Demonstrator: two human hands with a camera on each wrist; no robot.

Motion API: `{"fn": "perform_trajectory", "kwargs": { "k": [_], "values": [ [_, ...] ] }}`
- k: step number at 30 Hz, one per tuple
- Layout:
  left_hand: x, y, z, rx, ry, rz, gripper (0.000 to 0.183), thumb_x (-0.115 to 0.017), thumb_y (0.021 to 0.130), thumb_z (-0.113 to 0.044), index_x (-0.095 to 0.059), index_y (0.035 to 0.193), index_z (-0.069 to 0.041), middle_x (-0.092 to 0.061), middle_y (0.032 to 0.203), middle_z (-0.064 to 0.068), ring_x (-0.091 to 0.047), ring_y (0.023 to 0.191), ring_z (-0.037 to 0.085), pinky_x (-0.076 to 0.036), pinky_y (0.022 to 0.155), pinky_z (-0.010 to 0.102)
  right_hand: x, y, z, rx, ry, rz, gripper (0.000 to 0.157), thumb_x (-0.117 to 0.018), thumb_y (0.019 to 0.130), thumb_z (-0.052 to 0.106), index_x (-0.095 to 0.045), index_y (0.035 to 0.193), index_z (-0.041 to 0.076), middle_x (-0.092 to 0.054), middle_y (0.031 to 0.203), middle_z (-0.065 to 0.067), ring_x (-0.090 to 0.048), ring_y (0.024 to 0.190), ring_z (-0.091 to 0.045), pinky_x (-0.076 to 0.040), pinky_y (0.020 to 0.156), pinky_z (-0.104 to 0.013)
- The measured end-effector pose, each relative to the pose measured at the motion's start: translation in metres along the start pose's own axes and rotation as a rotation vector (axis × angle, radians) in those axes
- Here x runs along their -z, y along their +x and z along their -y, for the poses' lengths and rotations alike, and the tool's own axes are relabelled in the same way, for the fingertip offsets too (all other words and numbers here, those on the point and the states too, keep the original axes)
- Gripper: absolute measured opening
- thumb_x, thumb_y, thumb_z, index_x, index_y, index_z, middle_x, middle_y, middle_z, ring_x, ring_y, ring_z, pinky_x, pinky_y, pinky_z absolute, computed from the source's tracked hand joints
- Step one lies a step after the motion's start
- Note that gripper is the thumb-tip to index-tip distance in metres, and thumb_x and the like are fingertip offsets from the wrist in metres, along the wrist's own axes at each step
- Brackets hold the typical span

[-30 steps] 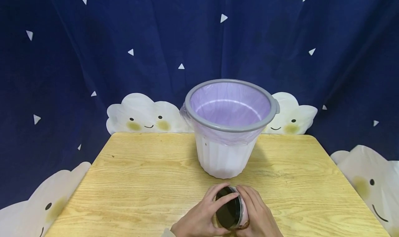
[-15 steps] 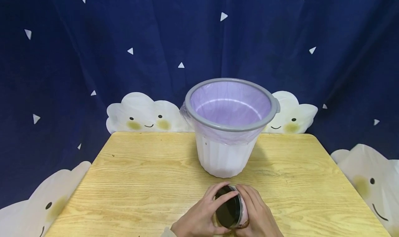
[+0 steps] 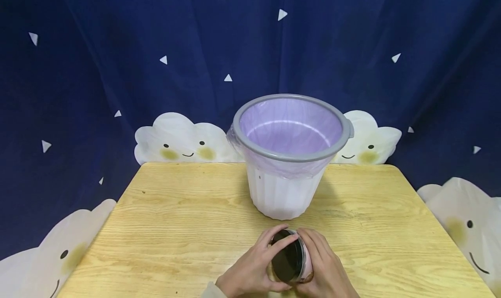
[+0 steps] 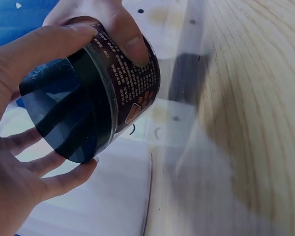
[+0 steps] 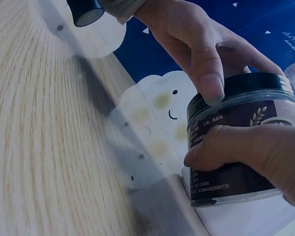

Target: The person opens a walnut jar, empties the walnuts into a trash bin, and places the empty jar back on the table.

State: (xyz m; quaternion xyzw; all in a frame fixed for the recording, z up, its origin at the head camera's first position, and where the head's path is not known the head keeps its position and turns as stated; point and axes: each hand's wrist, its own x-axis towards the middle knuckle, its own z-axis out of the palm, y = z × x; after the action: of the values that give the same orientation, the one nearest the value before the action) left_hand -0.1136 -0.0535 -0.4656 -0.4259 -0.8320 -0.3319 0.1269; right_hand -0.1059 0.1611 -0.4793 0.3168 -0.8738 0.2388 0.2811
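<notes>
Between my two hands is a clear plastic jar with a dark printed label (image 5: 231,182) and a black lid (image 3: 287,259). In the head view it lies tilted over the near part of the table, lid to the left. My left hand (image 3: 254,265) grips the lid, thumb and fingers spread around its rim. My right hand (image 3: 325,267) holds the jar's body, and its thumb presses on the label in the left wrist view. The lid sits on the jar in the right wrist view. What the jar contains is hidden by the label and hands.
A white ribbed bin (image 3: 282,193) with a grey rim and purple liner stands just beyond the hands on the wooden table (image 3: 184,219). Behind it hangs a dark blue curtain (image 3: 188,37) with white triangles and clouds. A pale sleeve (image 3: 213,290) shows at the left wrist.
The head view has tilted slightly, so the bin and table sit a little higher in the picture. Both hands keep their hold on the jar and its lid with little visible movement.
</notes>
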Motion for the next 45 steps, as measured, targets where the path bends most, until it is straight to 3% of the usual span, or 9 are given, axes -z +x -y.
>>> {"fn": "perform_trajectory", "kwargs": {
  "k": [13,21,28,33,40,45],
  "values": [
    [0.001,0.006,0.003,-0.039,0.030,-0.023,0.104,-0.087,0.064,-0.037,-0.031,0.150,-0.020,-0.026,0.152,0.005,-0.038,0.133,0.023,-0.048,0.097,0.034,0.002,0.003,-0.002,0.009,0.013,-0.006,0.116,-0.089,0.035,0.033,-0.048,0.137,-0.002,-0.053,0.130,-0.012,-0.048,0.118,-0.028,-0.016,0.111,-0.011],
    [0.001,0.005,0.001,-0.029,-0.009,-0.028,0.104,-0.087,0.063,-0.035,-0.031,0.150,-0.020,-0.025,0.153,0.003,-0.040,0.131,0.026,-0.050,0.094,0.034,0.002,0.002,-0.002,0.016,0.010,-0.009,0.115,-0.090,0.034,0.035,-0.049,0.135,-0.003,-0.054,0.128,-0.012,-0.049,0.117,-0.027,-0.017,0.111,-0.011],
    [0.002,0.003,0.000,-0.015,0.002,-0.019,0.102,-0.086,0.066,-0.037,-0.031,0.150,-0.020,-0.030,0.149,0.004,-0.041,0.130,0.022,-0.049,0.096,0.032,0.002,0.000,0.000,0.005,-0.003,0.010,0.118,-0.091,0.032,0.037,-0.048,0.136,-0.002,-0.053,0.130,-0.011,-0.048,0.118,-0.027,-0.016,0.111,-0.010],
    [0.002,0.001,-0.002,0.007,0.014,0.001,0.105,-0.085,0.067,-0.041,-0.027,0.152,-0.021,-0.026,0.152,0.003,-0.038,0.132,0.022,-0.048,0.096,0.033,0.002,0.000,0.001,-0.001,-0.032,0.025,0.118,-0.091,0.033,0.040,-0.049,0.135,-0.001,-0.052,0.131,-0.009,-0.048,0.119,-0.026,-0.026,0.109,-0.013],
    [0.014,0.019,-0.006,-0.032,0.063,0.018,0.103,-0.086,0.067,-0.043,-0.030,0.150,-0.022,-0.031,0.148,0.006,-0.039,0.132,0.021,-0.047,0.099,0.033,0.012,0.010,-0.004,0.026,-0.008,0.020,0.115,-0.093,0.037,0.040,-0.049,0.136,0.001,-0.054,0.128,-0.010,-0.049,0.116,-0.025,-0.027,0.106,-0.015],
    [0.023,0.034,-0.011,-0.002,0.046,0.046,0.105,-0.087,0.065,-0.041,-0.028,0.151,-0.025,-0.026,0.151,0.005,-0.033,0.135,0.022,-0.045,0.100,0.031,0.020,0.026,-0.007,0.033,-0.010,0.029,0.113,-0.092,0.036,0.036,-0.048,0.136,0.003,-0.053,0.128,-0.009,-0.050,0.115,-0.024,-0.028,0.106,-0.016]
  ]
}}
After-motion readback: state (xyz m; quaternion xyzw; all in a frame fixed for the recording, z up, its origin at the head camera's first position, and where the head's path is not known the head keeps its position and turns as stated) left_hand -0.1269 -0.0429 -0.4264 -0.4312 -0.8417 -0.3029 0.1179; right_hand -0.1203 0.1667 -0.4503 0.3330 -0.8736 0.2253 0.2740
